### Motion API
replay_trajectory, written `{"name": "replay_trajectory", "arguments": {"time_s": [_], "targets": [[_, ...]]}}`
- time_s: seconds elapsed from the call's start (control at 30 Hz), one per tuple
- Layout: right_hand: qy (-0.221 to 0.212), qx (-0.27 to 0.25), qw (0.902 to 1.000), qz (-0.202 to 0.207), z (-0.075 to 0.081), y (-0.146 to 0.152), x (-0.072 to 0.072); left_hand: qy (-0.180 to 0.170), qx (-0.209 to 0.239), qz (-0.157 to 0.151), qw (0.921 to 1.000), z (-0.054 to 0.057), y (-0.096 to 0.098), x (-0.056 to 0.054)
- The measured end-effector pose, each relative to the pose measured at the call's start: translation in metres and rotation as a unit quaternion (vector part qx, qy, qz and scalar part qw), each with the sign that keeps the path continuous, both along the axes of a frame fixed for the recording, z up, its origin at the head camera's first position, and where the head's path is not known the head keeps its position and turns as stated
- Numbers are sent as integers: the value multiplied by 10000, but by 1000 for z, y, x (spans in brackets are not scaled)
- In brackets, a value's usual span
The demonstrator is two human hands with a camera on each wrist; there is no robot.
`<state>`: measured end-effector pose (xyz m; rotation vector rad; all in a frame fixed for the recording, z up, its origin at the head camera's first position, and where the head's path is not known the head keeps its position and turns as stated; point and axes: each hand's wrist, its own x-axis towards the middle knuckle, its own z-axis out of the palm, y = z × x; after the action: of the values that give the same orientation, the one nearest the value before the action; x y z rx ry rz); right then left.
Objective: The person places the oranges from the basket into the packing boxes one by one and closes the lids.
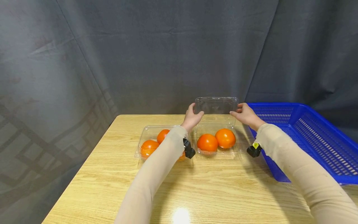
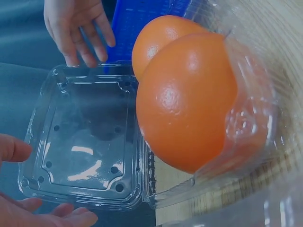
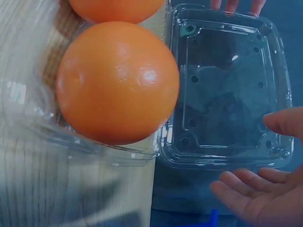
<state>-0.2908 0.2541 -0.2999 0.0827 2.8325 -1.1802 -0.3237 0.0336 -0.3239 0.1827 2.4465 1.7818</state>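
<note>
A clear plastic clamshell box point(image 1: 237, 151) sits mid-table with its lid point(image 1: 216, 106) raised at the back. Two oranges, a left one point(image 1: 207, 142) and a right one point(image 1: 225, 138), lie in its base. My left hand point(image 1: 192, 118) is at the lid's left edge, thumb and fingers spread on either side of the rim. At the lid's right edge is my right hand point(image 1: 247, 116), fingers extended and thumb apart from them. The lid point(image 3: 227, 90) shows small round holes in the right wrist view. Its hinge side adjoins the base beside the large orange point(image 2: 189, 101).
To the left, a second clear box point(image 1: 143, 132) contains oranges point(image 1: 149, 148), partly hidden behind my left sleeve. A blue slotted plastic basket point(image 1: 272, 166) stands on the right, close to my right forearm. Dark grey curtain point(image 1: 167, 56) hangs behind the wooden table point(image 1: 92, 180).
</note>
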Motion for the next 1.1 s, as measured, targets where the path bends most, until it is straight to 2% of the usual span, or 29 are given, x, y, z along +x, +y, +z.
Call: {"name": "replay_trajectory", "arguments": {"time_s": [0.17,0.43,0.73,1.1], "targets": [[227,-170,9996,-25,4,1,2,208,-24,53,9998,2,-1,2],[574,-393,9976,40,7,6,7,440,-118,-64,9989,3,-4,6],[966,-116,9952,77,8,9,12,724,-177,-28,9972,5,-3,11],[1187,216,9924,257,12,7,19,1333,-526,-436,9887,8,-8,17]]}}
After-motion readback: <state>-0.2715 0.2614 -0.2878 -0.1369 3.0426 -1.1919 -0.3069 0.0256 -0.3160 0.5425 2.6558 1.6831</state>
